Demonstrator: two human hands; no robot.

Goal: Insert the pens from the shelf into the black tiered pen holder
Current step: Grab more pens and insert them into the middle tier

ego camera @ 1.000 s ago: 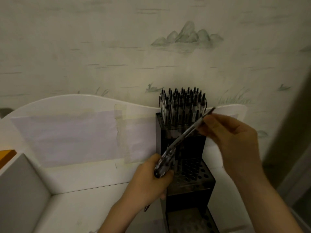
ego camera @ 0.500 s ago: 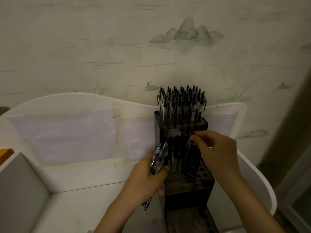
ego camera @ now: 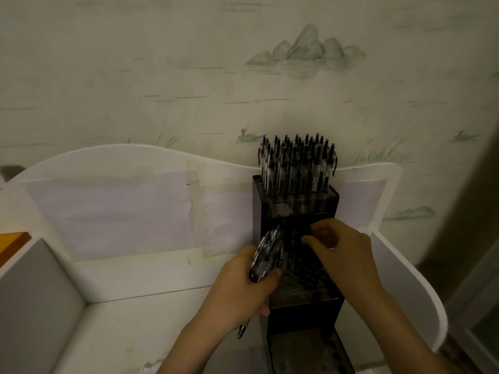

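Observation:
The black tiered pen holder [ego camera: 297,209] stands at the right of the white shelf [ego camera: 140,314]. Its top tier is packed with upright pens [ego camera: 295,163]. Its middle tier [ego camera: 305,279] shows several open holes. My left hand [ego camera: 237,290] grips a bundle of pens [ego camera: 266,255] against the holder's left side, with one tip poking out below the palm. My right hand [ego camera: 344,255] hovers over the middle tier, its fingertips pinched together on a pen that is mostly hidden in the dim light.
Taped paper [ego camera: 121,211] covers the shelf's curved back panel. A grey divider wall [ego camera: 35,306] bounds the compartment on the left, with an orange object [ego camera: 12,240] beyond it. The shelf's right side panel [ego camera: 410,287] curves close behind my right arm. The holder's lowest tier [ego camera: 302,352] extends toward me.
My right hand pulled one pen from the bundle, swung it upright and lowered it to the middle tier. My left hand kept its bundle nearly still.

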